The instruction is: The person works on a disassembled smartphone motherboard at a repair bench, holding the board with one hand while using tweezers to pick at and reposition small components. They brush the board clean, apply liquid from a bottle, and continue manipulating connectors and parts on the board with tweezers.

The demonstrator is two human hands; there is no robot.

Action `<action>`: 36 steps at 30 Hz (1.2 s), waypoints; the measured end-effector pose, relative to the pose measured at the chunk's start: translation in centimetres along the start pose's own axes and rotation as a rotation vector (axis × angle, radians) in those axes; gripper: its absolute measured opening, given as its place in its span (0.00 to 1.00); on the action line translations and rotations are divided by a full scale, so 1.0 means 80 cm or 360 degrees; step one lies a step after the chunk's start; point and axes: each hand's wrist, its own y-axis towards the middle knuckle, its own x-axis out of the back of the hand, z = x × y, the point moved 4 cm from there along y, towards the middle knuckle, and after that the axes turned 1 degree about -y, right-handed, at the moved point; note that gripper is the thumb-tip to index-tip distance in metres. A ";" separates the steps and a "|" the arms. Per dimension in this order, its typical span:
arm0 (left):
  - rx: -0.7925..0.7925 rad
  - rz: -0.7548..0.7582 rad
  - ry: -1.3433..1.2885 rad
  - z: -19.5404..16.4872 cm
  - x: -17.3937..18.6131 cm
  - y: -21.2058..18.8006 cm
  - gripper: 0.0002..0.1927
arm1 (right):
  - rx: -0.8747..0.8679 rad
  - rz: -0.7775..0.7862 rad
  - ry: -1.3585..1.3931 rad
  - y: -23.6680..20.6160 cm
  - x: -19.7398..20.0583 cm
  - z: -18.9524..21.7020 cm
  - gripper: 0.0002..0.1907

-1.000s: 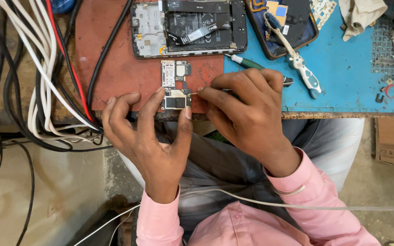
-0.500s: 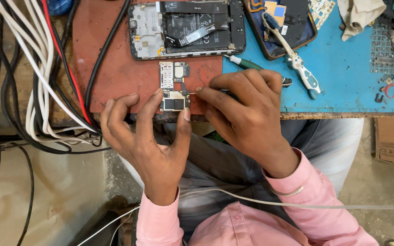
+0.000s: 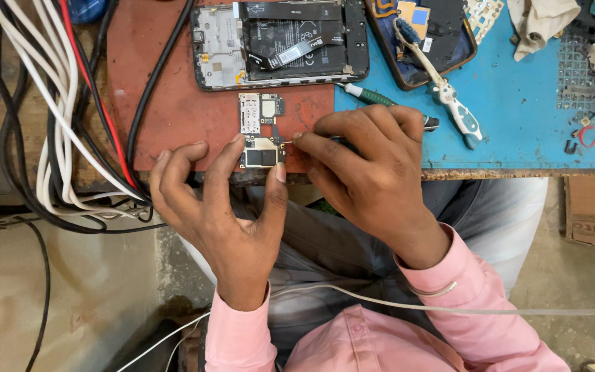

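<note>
A small phone circuit board (image 3: 259,131) lies on the red-brown mat (image 3: 187,103) near the table's front edge. My left hand (image 3: 222,207) pinches the board's lower end between index finger and thumb. My right hand (image 3: 373,179) grips a thin metal tool (image 3: 285,142), its tip touching the board's right side. Behind the board lies an opened phone (image 3: 280,41) with its battery and flex cable exposed.
A green-handled screwdriver (image 3: 380,102) and white-handled cutters (image 3: 449,103) lie on the blue mat (image 3: 518,117). A second opened phone (image 3: 425,34), a cloth (image 3: 538,21) and small parts sit behind. Many white, black and red cables (image 3: 56,117) hang at the left.
Both hands stay on the board with only slight shifts; the view has barely moved.
</note>
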 end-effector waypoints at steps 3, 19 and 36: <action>0.0013 0.0016 0.0008 0.001 0.002 0.000 0.22 | -0.0012 -0.0005 0.0005 0.000 0.000 0.001 0.12; 0.0027 0.0040 0.0022 0.005 0.001 0.000 0.21 | -0.0021 -0.0002 0.0039 0.000 -0.002 0.001 0.12; 0.0028 0.0036 0.0022 0.008 -0.003 0.001 0.22 | -0.0039 0.0019 0.0013 -0.001 -0.007 -0.002 0.12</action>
